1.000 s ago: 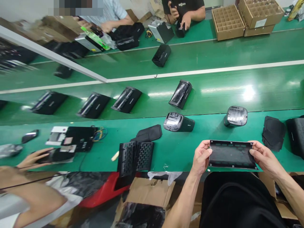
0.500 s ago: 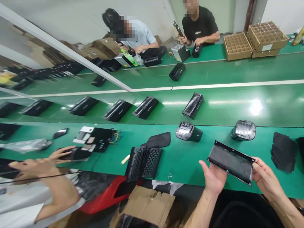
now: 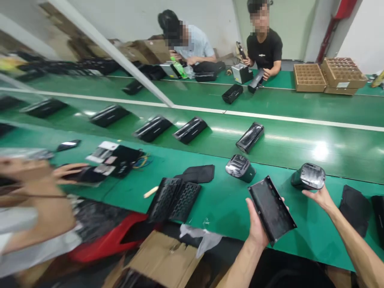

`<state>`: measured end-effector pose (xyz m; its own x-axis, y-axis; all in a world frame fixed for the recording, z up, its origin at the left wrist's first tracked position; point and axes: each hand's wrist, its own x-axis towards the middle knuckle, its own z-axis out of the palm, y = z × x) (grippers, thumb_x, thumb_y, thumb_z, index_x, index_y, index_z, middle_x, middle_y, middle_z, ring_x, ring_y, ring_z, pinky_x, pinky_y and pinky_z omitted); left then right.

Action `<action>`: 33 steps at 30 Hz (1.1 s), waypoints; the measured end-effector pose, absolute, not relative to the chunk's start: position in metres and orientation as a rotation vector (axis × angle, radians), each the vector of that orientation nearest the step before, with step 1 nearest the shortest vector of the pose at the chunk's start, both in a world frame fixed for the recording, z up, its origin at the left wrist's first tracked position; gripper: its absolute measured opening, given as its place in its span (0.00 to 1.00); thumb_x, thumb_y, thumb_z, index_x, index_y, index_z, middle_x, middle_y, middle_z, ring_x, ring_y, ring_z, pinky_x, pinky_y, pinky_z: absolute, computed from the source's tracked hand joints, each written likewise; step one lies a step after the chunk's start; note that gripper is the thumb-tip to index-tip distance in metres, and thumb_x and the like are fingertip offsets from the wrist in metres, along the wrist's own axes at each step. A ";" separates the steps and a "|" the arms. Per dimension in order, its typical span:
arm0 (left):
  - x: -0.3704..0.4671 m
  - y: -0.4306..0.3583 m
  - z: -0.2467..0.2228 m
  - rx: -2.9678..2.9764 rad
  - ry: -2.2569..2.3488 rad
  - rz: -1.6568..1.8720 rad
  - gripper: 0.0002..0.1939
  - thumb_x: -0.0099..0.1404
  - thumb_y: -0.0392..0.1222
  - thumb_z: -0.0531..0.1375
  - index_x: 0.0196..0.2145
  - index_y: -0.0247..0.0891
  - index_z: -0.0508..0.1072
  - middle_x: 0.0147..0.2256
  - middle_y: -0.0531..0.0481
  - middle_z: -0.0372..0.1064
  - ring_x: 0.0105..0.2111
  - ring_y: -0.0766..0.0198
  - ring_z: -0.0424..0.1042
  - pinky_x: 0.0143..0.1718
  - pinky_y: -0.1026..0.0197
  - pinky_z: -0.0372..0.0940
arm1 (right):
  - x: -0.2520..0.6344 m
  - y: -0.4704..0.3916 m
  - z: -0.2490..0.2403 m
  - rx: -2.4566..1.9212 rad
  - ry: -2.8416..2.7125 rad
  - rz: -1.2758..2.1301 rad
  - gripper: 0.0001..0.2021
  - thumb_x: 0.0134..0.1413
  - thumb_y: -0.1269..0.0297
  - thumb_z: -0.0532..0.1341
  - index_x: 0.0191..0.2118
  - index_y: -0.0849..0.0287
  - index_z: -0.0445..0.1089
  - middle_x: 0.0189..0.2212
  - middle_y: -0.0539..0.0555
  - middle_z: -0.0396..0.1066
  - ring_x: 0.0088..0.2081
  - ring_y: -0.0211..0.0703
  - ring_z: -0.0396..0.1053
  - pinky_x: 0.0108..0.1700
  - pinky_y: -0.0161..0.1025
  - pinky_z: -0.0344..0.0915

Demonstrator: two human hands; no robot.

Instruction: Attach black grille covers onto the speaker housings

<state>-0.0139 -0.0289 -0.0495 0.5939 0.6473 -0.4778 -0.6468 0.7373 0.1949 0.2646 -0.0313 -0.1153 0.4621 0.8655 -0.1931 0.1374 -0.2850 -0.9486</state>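
Note:
My left hand (image 3: 258, 230) grips a black rectangular panel (image 3: 272, 210) with a raised rim and small holes along its edges, held tilted above the green bench. My right hand (image 3: 322, 197) is at an upright black casing (image 3: 309, 178) with a glossy end facing up. Its thumb lies at the near side, and the other fingers are mostly hidden behind the casing. A second upright casing (image 3: 241, 168) stands to the left, just past the panel. Two black honeycomb grille panels (image 3: 175, 200) lie further left, beside flat black sheets (image 3: 199, 174).
Several black casings lie along the green conveyor (image 3: 288, 148). More black sheets (image 3: 355, 210) are at right. A co-worker's blurred arm (image 3: 45, 192) is at left, and two people sit across the belt near cardboard divider boxes (image 3: 310, 78). An open carton (image 3: 165, 256) stands below the bench edge.
My right hand has let go of the panel and moved to the upright casing at right. The panel has turned in my left hand. Across the belt, a person's casing has shifted towards the conveyor.

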 end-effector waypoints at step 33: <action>0.096 -0.025 -0.025 0.030 0.029 0.828 0.53 0.67 0.79 0.52 0.67 0.27 0.70 0.63 0.29 0.72 0.70 0.34 0.61 0.74 0.38 0.48 | 0.204 -0.020 0.109 -2.416 -1.595 0.634 0.52 0.56 0.37 0.61 0.80 0.50 0.42 0.67 0.66 0.66 0.56 0.71 0.76 0.56 0.61 0.69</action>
<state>0.0963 -0.0247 -0.0255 0.6759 0.7369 -0.0142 -0.7361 0.6758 0.0376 0.2038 -0.0202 0.1089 0.3344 0.9084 -0.2509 0.8328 -0.4095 -0.3725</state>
